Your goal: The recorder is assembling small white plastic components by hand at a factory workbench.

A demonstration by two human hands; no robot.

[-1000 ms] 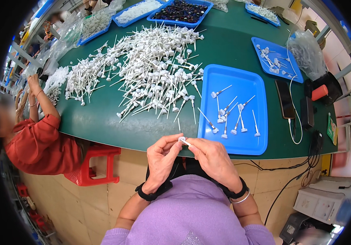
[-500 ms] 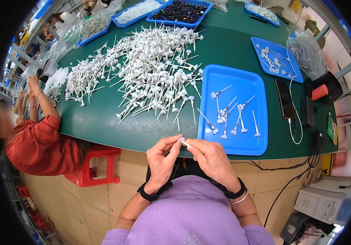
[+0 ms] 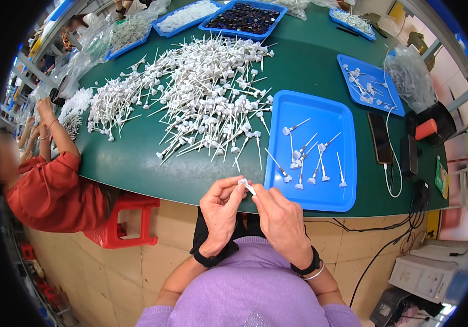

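Observation:
Both my hands meet in front of my body, at the table's near edge. My left hand (image 3: 219,211) is closed, pinching a thin stick with a white head (image 3: 242,181). Its stick points up and away over the table. My right hand (image 3: 283,220) is closed around a slim white piece (image 3: 251,189), whose end touches or nearly touches the white head; its kind is hidden by the fingers. Beside my right hand lies a blue tray (image 3: 311,203) with several white-headed sticks (image 3: 321,163) in it. A big pile of white-headed sticks (image 3: 206,98) spreads beyond my hands.
A second blue tray (image 3: 378,68) with similar sticks stands at the right, near a phone (image 3: 379,138) on a white cable. Trays of white pieces (image 3: 190,15) and dark pieces (image 3: 242,19) stand at the back. A person in red (image 3: 49,191) works at the left, near a red stool (image 3: 130,220).
My right hand has turned more upright, tilting the slim white piece more steeply against the white head. My left hand keeps its pinch. The view has shifted slightly.

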